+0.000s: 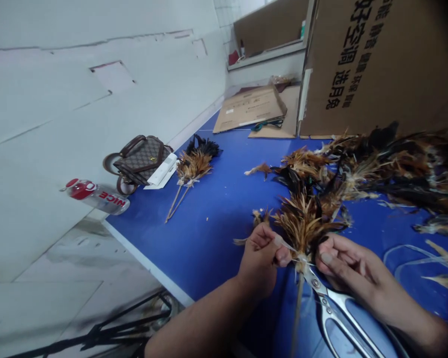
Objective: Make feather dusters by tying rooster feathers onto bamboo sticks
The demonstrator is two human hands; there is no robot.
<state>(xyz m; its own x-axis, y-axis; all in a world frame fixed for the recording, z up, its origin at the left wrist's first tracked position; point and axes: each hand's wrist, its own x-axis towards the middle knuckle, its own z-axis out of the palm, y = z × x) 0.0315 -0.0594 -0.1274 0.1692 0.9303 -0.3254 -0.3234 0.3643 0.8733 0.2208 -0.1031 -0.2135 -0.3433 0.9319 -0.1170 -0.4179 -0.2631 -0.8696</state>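
A bundle of brown and black feathers (300, 219) is bound with a whitish strip to the top of a thin stick (297, 313). My left hand (261, 256) is closed in a pinch on the pale binding strip (286, 244), which runs to the base of the feathers. On the other side of the binding, my right hand (349, 263) has its fingers curled together; whatever is between them is too small to tell. Metal-handled scissors (330, 301) lie beside the stick, partly below my right hand, with their tip near the binding.
Loose feathers (388, 174) are heaped at the right of the blue table (209, 238). Two finished-looking feather sticks (192, 166), a patterned handbag (144, 156) and a bottle (99, 196) are at the left. Flat cardboard (246, 107) and a large box (381, 64) stand behind.
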